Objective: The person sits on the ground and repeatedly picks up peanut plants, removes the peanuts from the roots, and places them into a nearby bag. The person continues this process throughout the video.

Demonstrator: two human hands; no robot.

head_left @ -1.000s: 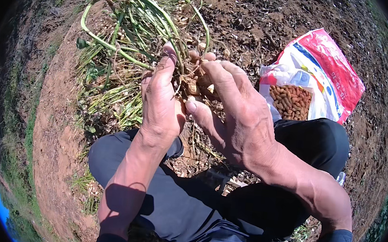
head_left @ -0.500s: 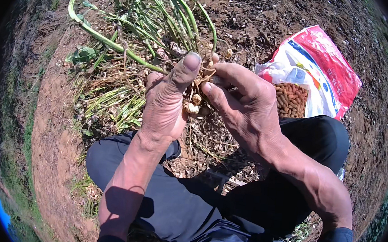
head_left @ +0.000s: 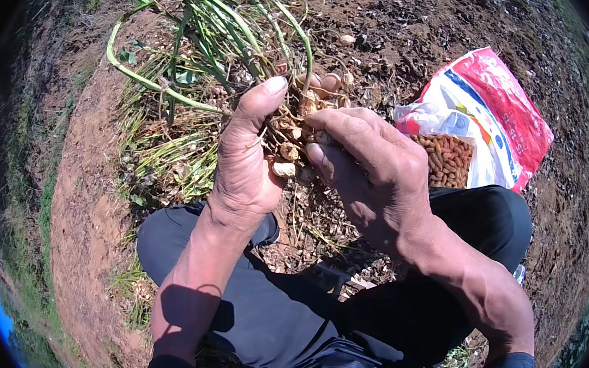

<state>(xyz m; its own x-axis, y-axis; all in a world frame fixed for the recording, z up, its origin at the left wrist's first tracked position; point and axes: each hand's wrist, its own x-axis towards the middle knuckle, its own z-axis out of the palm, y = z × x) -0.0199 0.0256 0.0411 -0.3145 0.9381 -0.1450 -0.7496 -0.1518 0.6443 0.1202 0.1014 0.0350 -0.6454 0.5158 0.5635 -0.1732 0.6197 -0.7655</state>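
Note:
A pulled peanut plant (head_left: 235, 29) with long green stems is held up in front of me, its root end toward me. My left hand (head_left: 248, 151) is wrapped round its base, thumb up, with fingertips showing behind the roots. Several pale peanut pods (head_left: 285, 160) hang among the roots beside the left palm. My right hand (head_left: 374, 163) has thumb and forefinger pinched on a pod at the right side of the root cluster; the fingers partly cover it.
Right of the hands lies a red, white and blue plastic sack (head_left: 503, 115), its mouth holding many picked peanuts (head_left: 447, 160). A heap of cut peanut stems (head_left: 163, 150) lies behind the left hand. My bent legs (head_left: 281, 317) frame leaf-strewn soil.
The plant has turned in my left hand, its stems swinging left and the roots opening more to view. My right hand has shifted slightly and stays pinched at the pods.

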